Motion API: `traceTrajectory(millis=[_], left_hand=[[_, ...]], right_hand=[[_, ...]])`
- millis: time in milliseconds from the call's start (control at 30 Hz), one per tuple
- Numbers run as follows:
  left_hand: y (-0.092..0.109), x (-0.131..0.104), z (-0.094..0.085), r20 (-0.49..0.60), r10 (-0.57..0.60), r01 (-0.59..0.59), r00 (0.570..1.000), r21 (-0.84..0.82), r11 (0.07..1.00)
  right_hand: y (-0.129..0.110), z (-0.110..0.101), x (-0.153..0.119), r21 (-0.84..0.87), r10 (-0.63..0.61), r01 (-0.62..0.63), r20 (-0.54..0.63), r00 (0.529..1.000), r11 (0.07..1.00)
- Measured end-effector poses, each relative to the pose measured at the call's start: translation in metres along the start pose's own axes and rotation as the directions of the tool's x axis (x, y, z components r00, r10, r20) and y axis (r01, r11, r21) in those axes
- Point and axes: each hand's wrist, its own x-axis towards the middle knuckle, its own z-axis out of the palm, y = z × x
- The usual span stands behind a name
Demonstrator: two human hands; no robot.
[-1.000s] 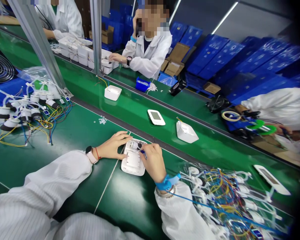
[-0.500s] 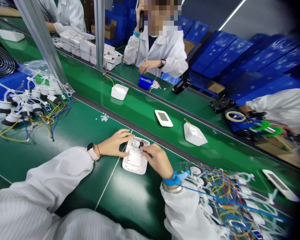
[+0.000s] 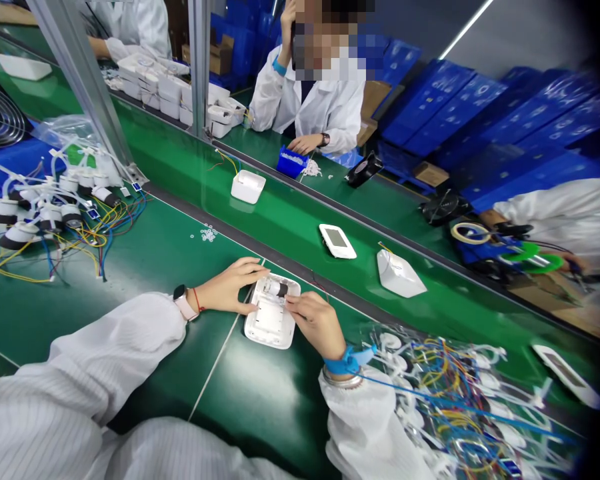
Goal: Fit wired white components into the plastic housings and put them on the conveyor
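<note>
- Wired parts, white and black with yellow, blue and red leads, lie in a heap at the far left of the green table, beside a slanted metal post.
- Left hand lies flat and spread, fingers stretched out and gripping nothing, its fingertips pressing on the left edge of the white casing; a watch sits on that wrist.
- White casing lies open side up on the table directly between both hands, with a small cylindrical part seated in its upper end.
- Right hand touches the casing's right edge, fingers curled and pinched at the spot just beside the cylindrical part; I cannot tell whether they hold anything. A blue wrist strap circles that wrist.
- Beyond the hands, three white units sit apart along the lighter green belt.
- Tangled wired parts in clear plastic lie at the right, near the right sleeve.
- Across the belt, a person in a white coat rests a hand near a blue tray.
</note>
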Motion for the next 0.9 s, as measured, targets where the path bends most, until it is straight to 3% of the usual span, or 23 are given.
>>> traceTrajectory(millis=[233,467,700,900], left_hand=[[0.001,-0.001,-0.001,0.002,-0.006,0.006,1.0,-0.012,1.0],[0.001,-0.001,0.0,-0.004,-0.001,0.001,1.0,-0.017,1.0],[0.002,0.0,0.0,0.002,0.003,-0.003,1.0,-0.02,1.0],[0.002,0.0,-0.002,0.007,-0.007,0.007,1.0,0.009,1.0]], right_hand=[[-0.006,0.0,-0.002,-0.063,0.001,0.003,0.07,0.998,0.998],[-0.017,-0.004,-0.01,-0.249,0.071,-0.073,-0.016,0.997,0.966],[-0.022,0.001,-0.007,-0.409,0.165,-0.12,0.077,0.983,0.904],[-0.028,0.002,-0.008,-0.442,0.148,-0.14,-0.018,0.989,0.886]])
